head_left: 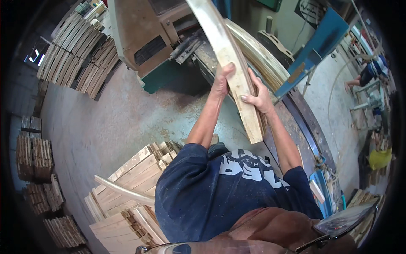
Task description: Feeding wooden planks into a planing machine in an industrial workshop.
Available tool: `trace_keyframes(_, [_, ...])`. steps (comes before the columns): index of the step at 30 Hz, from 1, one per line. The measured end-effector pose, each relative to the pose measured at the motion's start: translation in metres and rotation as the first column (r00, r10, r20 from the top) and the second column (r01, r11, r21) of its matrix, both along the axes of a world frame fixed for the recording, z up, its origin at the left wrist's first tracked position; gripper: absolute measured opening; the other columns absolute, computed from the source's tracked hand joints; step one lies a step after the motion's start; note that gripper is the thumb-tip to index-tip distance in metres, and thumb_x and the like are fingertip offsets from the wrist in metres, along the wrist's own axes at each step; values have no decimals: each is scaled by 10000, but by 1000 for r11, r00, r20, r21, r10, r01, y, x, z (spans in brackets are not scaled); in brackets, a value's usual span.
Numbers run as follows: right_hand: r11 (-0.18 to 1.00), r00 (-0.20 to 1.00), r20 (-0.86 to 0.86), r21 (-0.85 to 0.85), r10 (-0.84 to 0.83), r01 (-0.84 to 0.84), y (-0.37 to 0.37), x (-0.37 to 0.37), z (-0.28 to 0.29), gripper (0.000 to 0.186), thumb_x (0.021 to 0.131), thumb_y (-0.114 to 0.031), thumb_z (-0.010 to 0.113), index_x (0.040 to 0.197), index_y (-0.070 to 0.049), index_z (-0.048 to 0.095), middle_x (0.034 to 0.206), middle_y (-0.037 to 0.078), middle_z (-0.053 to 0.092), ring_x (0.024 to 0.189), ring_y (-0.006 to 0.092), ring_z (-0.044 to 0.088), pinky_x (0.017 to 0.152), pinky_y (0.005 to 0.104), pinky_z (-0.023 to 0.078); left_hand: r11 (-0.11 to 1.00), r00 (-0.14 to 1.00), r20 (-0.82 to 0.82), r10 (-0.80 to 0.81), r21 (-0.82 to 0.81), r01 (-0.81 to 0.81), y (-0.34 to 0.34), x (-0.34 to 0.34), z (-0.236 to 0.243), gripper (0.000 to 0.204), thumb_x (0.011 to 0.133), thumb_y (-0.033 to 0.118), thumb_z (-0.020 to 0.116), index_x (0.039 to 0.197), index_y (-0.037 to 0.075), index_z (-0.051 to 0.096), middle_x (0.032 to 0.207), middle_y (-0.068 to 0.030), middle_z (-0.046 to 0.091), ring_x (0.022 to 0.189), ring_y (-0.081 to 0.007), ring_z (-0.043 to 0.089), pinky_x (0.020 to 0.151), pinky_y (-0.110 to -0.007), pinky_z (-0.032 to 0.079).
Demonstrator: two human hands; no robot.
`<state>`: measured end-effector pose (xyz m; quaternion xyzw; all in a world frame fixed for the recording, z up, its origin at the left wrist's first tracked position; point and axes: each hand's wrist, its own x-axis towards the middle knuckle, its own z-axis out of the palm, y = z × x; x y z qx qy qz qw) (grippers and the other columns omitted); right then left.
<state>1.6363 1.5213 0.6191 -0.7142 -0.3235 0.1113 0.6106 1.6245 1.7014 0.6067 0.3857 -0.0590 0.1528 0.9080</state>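
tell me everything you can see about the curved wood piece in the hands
The curved wood piece is a long, pale, flat strip of bare timber, bowed along its length, with a square-cut near end. It runs from the top of the view down toward the person. The left hand grips its left edge, the right hand its right edge, fingers wrapped. Similar curved strips lie just behind it.

dusty concrete floor [105, 127] carries stacked wooden slats [127, 182] and a green machine [144, 38]
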Motion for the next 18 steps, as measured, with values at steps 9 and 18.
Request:
trace_keyframes(9, [985,995,103,169,11,-29,31,78,109,656,814,-91,752,1414,-3,502,1342,99,592,1281,207,533,1108,374,404,384,778,565,276,677,-628,29,71,166,1317,609,417,875,1577,-37,106,1384,-241,421,1271,-347,438,1116,-442,359])
trace_keyframes(18, [793,976,-6,582,-219,181,20,62,206,698,878,-80,686,1495,-59,359,1338,133,549,1118,274,625,933,399,530,-81,95,982,-166,82,-993,40,152,272,1220,496,387,870,1519,15,318,1261,-277,435,1150,-443,467,943,-551,383])
